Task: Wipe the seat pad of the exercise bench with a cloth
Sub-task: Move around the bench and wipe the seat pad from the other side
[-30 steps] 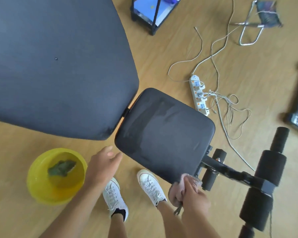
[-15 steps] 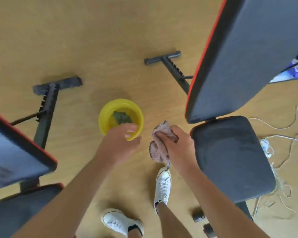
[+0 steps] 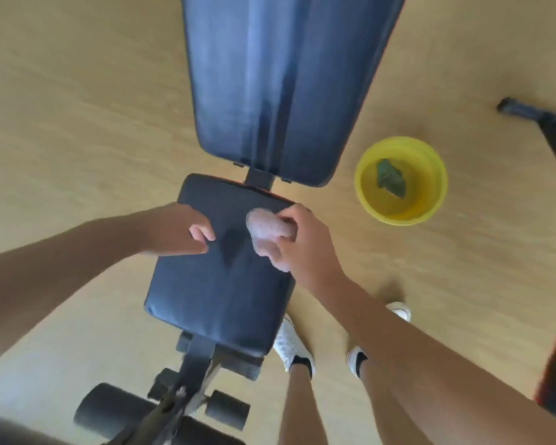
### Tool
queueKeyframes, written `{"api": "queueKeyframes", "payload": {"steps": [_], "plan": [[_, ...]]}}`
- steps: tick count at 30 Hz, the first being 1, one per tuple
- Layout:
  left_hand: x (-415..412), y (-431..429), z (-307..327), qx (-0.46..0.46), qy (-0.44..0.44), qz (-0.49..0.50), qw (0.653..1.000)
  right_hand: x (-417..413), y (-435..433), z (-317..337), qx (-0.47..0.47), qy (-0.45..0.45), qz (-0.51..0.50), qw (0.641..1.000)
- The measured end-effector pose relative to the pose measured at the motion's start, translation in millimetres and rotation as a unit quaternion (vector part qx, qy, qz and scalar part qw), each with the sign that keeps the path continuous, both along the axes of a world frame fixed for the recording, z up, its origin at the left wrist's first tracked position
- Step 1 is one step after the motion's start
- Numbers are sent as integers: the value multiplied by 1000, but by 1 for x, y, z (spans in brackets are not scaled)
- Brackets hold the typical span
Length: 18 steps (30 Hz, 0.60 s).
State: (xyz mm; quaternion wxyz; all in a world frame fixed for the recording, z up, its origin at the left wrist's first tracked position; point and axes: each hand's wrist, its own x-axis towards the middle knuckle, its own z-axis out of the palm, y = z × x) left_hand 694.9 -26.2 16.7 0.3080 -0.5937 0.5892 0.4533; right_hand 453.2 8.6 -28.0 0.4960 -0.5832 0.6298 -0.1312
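Wood floor [image 3: 77, 123] — dark seat pad [image 3: 219, 297], yellow basin [image 3: 437, 187] beside.

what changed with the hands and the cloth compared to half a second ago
The right hand has carried the crumpled pink cloth from mid-air beside the bench onto the far end of the dark padded seat pad. The left hand, earlier hovering near the yellow plastic bowl, now rests on the pad's left edge. The cloth stays gripped in the right hand, and the bowl still holds its green rag.
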Motion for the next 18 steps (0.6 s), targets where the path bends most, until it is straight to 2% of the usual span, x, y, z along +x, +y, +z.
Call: {"api": "queueKeyframes", "payload": {"steps": [3, 6, 7, 8, 9, 11, 12, 13, 14, 15, 16, 17, 18], "plan": [[74, 22, -9, 25, -20, 38, 999, 19, 2, -40, -157, 140, 23, 977], [131, 35, -16, 62, 0, 86, 994, 36, 31, -73, -162, 189, -13, 968], [146, 40, -18, 62, 22, 117, 991, 43, 52, -80, -161, 191, 39, 968], [159, 46, -19, 64, 40, 150, 986, 49, 76, -81, -164, 162, 139, 963], [170, 54, -22, 67, 53, 182, 980, 53, 102, -83, -174, 122, 267, 940], [184, 75, -32, 66, 50, 212, 974, 50, 118, -84, -254, 63, 474, 841], [186, 88, -40, 61, 48, 221, 972, 46, 99, -86, -294, 64, 497, 814], [187, 101, -52, 49, 46, 238, 969, 43, 73, -87, -333, 109, 463, 814], [186, 114, -64, 37, 48, 260, 964, 40, 45, -87, -348, 175, 377, 840], [182, 126, -75, 30, 58, 284, 957, 34, 17, -87, -337, 244, 250, 874], [175, 136, -83, 28, 72, 304, 950, 34, 1, -86, -299, 253, 90, 916], [167, 145, -89, 18, 82, 326, 942, 39, 3, -83, -238, 241, -8, 941], [162, 152, -96, -4, 84, 351, 933, 49, 21, -84, -201, 222, -17, 954]]}}
